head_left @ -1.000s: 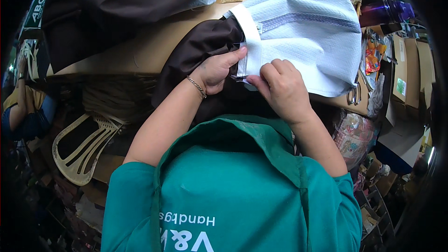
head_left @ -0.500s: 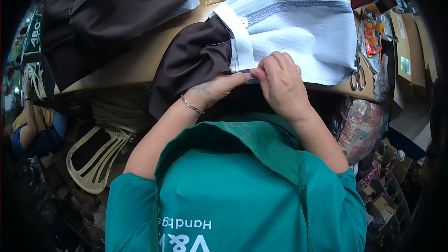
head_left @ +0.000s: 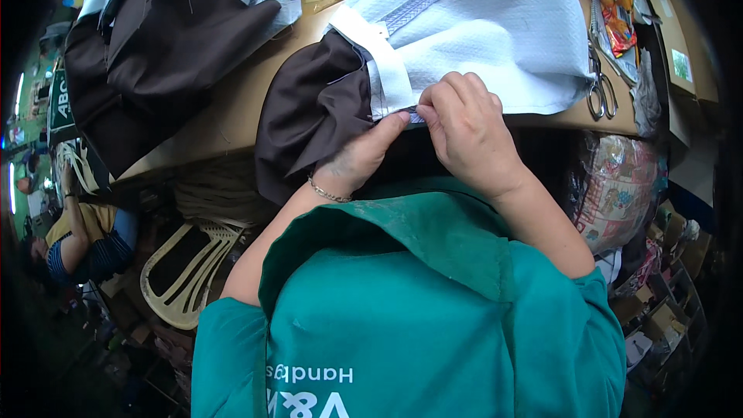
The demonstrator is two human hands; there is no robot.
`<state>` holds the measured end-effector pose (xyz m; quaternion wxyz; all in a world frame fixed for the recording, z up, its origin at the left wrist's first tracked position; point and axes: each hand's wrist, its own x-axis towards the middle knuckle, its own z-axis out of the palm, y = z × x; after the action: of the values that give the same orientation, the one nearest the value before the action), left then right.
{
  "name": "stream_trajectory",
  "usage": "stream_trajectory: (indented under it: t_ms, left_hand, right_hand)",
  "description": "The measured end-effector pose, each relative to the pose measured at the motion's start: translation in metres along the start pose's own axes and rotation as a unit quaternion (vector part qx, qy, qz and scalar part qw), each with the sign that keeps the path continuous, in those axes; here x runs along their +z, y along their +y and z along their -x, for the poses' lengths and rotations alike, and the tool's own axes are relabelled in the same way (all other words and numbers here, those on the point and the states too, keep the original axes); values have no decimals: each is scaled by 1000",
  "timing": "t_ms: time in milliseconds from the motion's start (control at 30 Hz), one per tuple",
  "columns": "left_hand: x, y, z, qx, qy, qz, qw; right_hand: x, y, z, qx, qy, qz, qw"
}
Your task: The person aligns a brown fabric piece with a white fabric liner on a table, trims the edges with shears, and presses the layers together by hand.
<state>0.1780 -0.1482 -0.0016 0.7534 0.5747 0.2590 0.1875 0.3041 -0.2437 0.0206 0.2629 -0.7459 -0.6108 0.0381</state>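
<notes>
On the table's near edge lies a sewn fabric piece, with a pale blue quilted side [head_left: 495,46], a dark brown lining [head_left: 309,101] and a white strip [head_left: 383,58] between them. My left hand [head_left: 364,151], with a chain bracelet at the wrist, grips the fabric edge at the strip's lower end, its thumb on top and its fingers hidden beneath. Close beside it, my right hand [head_left: 468,131] pinches the same edge between thumb and curled fingers. Whether a small thing is also held in that pinch cannot be made out.
Another dark brown and pale blue piece [head_left: 170,62] hangs over the table's left edge. Scissors [head_left: 600,93] lie at the right, near an orange packet [head_left: 619,23]. A cream plastic chair [head_left: 186,279] stands lower left, with another person [head_left: 85,240] beyond. A plastic-wrapped bundle [head_left: 619,193] sits lower right.
The view has shifted slightly. Both hands keep their hold on the fabric edge, and the right hand's pinch has moved a little along it.
</notes>
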Motion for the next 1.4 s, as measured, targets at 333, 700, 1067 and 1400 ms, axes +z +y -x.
stream_trajectory:
  t_ms: [333,700,1067,1400]
  left_hand:
    - [5,12,2,-131,-21,53,990]
    - [18,15,-2,-201,-55,113,972]
    - [18,6,9,-244,-6,184,952]
    - [18,15,-1,-161,-110,55,979]
  right_hand:
    - [1,5,8,-14,41,-9,999]
    - [-5,12,16,-1,65,24,998]
    - [-3,15,31,21,54,3,998]
    - [-5,21,32,10,72,-49,996]
